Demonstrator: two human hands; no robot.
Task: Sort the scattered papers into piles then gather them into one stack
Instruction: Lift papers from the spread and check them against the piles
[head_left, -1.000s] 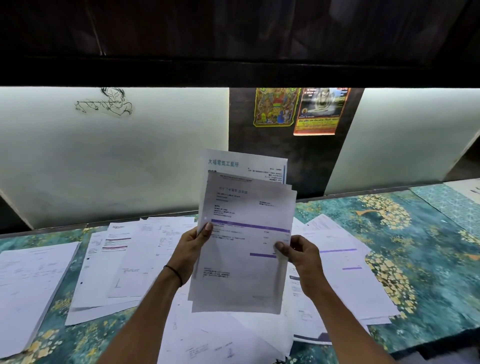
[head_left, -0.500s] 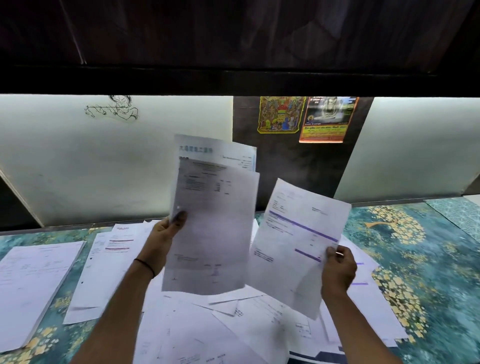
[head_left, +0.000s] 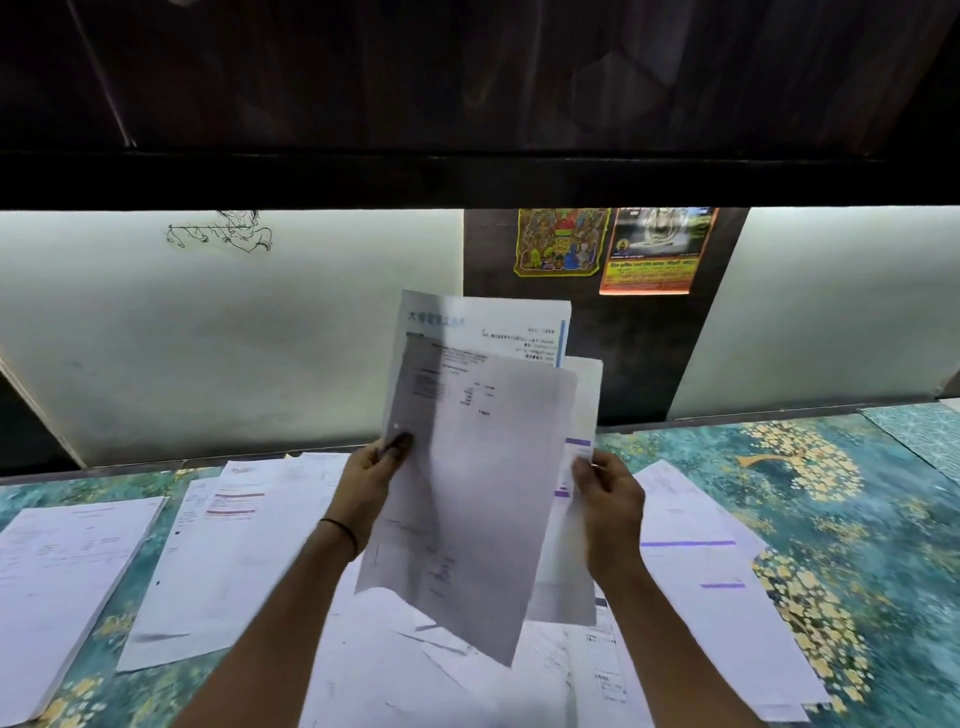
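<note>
Cloth: teal cloth (head_left: 857, 519) with a yellow flower pattern. It lies below and behind the held sheaf and carries all the loose paper.
Loose papers: overlapping white sheets (head_left: 415, 670) lie flat on the cloth directly beneath the held sheaf. More sheets with purple bars (head_left: 701, 561) lie to the sheaf's right.
Side piles: one squared pile (head_left: 67, 571) lies far left of the held sheaf. A second pile (head_left: 218, 545) lies between that pile and the sheaf.
Held sheaf: several printed pages (head_left: 467, 493), raised clear of the cloth and fanned. The front page is tilted and its print is blurred.
Single sheet: a purple-barred sheet (head_left: 579, 415) sits behind the sheaf's right edge and overlaps it.
Left hand: my left hand (head_left: 369, 483) grips the sheaf's left edge. The thumb lies on the front and the fingers are curled behind.
Right hand: my right hand (head_left: 610, 499) pinches the single sheet's right edge.
Wristband: a dark band (head_left: 343, 530) circles my left wrist, below-left of the sheaf.
</note>
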